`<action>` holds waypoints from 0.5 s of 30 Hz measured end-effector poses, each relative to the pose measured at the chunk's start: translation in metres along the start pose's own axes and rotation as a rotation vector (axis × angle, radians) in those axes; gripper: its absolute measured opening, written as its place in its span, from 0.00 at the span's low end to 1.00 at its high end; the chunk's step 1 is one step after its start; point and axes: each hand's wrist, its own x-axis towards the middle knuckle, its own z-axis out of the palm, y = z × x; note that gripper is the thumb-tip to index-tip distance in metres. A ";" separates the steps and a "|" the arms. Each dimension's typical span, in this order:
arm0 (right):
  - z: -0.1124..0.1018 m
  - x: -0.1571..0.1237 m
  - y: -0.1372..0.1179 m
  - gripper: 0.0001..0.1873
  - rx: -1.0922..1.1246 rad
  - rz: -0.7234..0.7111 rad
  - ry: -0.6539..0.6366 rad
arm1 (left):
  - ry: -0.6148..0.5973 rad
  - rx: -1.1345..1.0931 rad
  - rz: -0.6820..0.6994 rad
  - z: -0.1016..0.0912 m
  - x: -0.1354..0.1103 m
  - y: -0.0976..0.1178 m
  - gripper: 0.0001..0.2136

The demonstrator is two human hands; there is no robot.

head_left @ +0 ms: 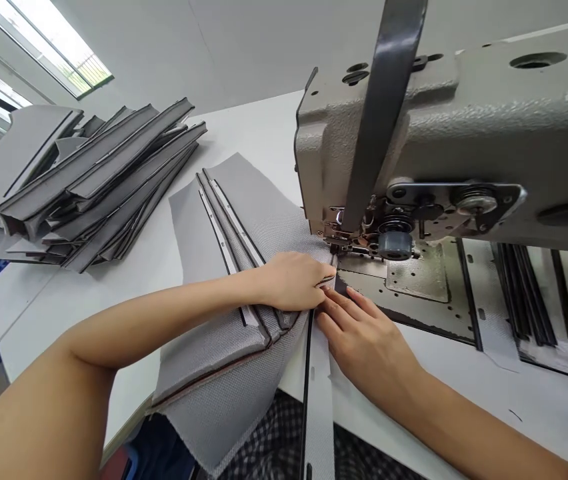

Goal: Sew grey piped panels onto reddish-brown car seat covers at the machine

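Note:
A grey fabric panel [274, 193] with stitched seams and white slotted strips [237, 227] lies on the table, its right edge at the needle area of a sewing machine [334, 248]. My left hand [294, 280] presses on the panel close to the needle, fingers curled over and gripping its edge. Just beside it, my right hand [357, 330] rests with fingers extended on a grey strip with black edging [320, 393], which hangs down toward my lap. The fingertips of both hands nearly meet in front of the presser foot.
A tall pile of folded grey fabric pieces [114, 180] stands on the white table [244, 130] at the left. Further grey strips with black edging [527, 293] lie right of the machine's metal bed [417, 273]. Loose threads [514, 415] lie at the lower right.

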 end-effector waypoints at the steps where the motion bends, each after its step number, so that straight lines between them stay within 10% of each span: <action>1: 0.001 0.000 0.002 0.15 0.002 0.012 -0.001 | 0.006 -0.002 -0.007 0.000 0.003 -0.001 0.13; 15: 0.002 -0.007 -0.008 0.16 -0.013 -0.052 -0.007 | -0.051 0.220 -0.003 -0.017 -0.013 0.010 0.19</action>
